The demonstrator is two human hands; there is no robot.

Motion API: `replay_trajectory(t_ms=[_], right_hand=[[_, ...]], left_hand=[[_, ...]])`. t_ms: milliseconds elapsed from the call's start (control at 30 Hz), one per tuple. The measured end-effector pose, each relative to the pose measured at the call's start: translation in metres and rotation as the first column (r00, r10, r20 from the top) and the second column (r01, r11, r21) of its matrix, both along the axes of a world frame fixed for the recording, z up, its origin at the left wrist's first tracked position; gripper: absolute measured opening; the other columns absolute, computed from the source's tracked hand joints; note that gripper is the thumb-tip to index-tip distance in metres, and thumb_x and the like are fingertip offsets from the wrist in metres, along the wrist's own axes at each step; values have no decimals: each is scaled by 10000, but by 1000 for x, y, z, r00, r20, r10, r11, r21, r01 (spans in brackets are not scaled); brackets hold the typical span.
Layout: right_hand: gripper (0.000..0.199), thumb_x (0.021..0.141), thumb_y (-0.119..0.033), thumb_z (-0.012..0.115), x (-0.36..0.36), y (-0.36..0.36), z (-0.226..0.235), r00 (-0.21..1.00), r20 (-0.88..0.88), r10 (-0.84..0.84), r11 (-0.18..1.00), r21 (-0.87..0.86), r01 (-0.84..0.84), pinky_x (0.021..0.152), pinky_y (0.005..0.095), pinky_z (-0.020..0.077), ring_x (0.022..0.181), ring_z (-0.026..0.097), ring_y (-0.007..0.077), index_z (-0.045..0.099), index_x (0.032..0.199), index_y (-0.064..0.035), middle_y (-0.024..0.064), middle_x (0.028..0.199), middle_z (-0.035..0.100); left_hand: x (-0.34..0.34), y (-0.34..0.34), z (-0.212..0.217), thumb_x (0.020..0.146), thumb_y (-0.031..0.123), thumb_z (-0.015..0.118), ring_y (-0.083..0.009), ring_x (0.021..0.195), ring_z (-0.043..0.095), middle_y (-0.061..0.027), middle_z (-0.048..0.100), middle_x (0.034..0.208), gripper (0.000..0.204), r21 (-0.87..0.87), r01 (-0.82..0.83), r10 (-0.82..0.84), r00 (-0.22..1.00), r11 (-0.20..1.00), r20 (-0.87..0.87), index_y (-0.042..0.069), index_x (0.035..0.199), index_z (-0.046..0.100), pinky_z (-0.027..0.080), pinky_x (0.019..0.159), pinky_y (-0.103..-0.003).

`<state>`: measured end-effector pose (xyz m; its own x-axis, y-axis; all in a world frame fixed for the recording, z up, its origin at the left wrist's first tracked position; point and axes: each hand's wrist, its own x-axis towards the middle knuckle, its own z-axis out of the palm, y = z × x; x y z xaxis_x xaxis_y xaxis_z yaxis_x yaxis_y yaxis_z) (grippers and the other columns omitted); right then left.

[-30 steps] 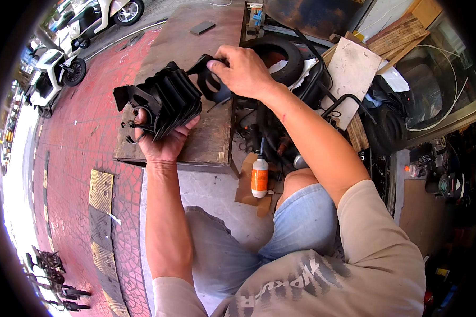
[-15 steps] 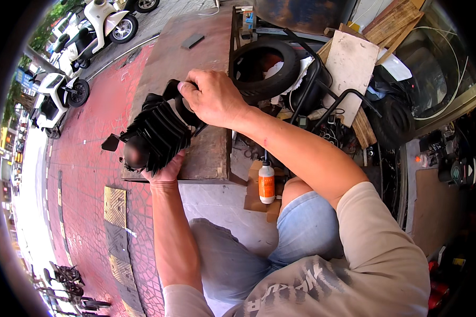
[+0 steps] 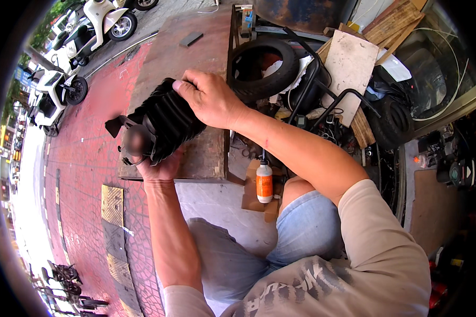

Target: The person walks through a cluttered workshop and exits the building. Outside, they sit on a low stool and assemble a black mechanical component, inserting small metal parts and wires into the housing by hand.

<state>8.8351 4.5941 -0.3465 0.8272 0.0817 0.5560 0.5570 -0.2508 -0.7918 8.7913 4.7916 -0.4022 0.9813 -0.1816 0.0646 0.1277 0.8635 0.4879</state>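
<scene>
A bulky black ribbed part (image 3: 169,119) is held in the air above the near left corner of a worn wooden workbench (image 3: 206,164). It lies tilted, with a round end toward the left and small tabs sticking out there; I cannot tell its exact kind. My left hand (image 3: 161,168) supports it from below near that left end, its fingers mostly hidden behind the part. My right hand (image 3: 209,100) is closed on the upper right end, thumb on top.
On the bench's far part lies a small grey block (image 3: 191,39). Right of it are a black tyre (image 3: 288,74), a bent black tube frame (image 3: 317,79) and planks (image 3: 394,26). A white-and-orange bottle (image 3: 264,185) stands beside my knee. Scooters (image 3: 58,90) are parked on the red paving.
The ribbed part has turned in my hands: its ribs run at a different angle, and the pale band by my right hand no longer shows. My right hand has shifted slightly left.
</scene>
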Motion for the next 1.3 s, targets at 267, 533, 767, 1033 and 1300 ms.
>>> replay_trajectory(t_ms=[267, 533, 767, 1033, 1300], right_hand=[[389, 1049, -321, 524, -1, 9, 0, 996, -69, -59, 985, 159, 69, 663, 477, 489, 779, 642, 473, 619, 884, 18, 249, 766, 636], [499, 1044, -446, 433, 12, 13, -13, 989, -138, -44, 998, -45, 38, 822, 511, 543, 916, 695, 451, 702, 964, -34, 255, 878, 708], [500, 1045, -489, 530, 24, -61, 13, 845, -470, 257, 962, 205, -178, 434, 239, 310, 474, 415, 71, 679, 919, -28, -7, 660, 536], [331, 940, -371, 673, 46, -168, -181, 659, -704, -263, 853, -489, -182, 744, 371, 536, 789, 689, 253, 768, 1005, -61, 121, 922, 732], [372, 933, -320, 642, 71, -140, -316, 814, -269, -514, 463, -886, -1, 933, 475, 545, 1118, 676, 358, 684, 1226, -96, 180, 1172, 715]], left_hand=[[-5, -26, 21, 814, 467, 766, -310, 1336, 545, -97, 564, 1460, 749, 33, 55, -58, 995, 998, 78, 136, 1445, 535, 421, 1137, -538], [4, -13, 4, 889, 449, 710, -325, 1320, 554, -115, 585, 1432, 686, -39, 66, -62, 995, 997, 82, 117, 1457, 516, 412, 1130, -568], [-5, -40, 30, 950, 485, 553, -466, 1406, 408, -216, 444, 1528, 708, 88, -192, 189, 981, 977, 44, 57, 1501, 435, 258, 1178, -705], [20, 15, -16, 947, 451, 500, -479, 1444, 344, -237, 414, 1544, 692, -155, 28, 8, 974, 988, 225, 76, 1523, 422, 243, 1177, -701], [21, -6, -10, 948, 481, 616, -499, 1420, 365, -237, 407, 1537, 713, 305, -373, 397, 917, 876, -20, 72, 1501, 424, 270, 1134, -755]])
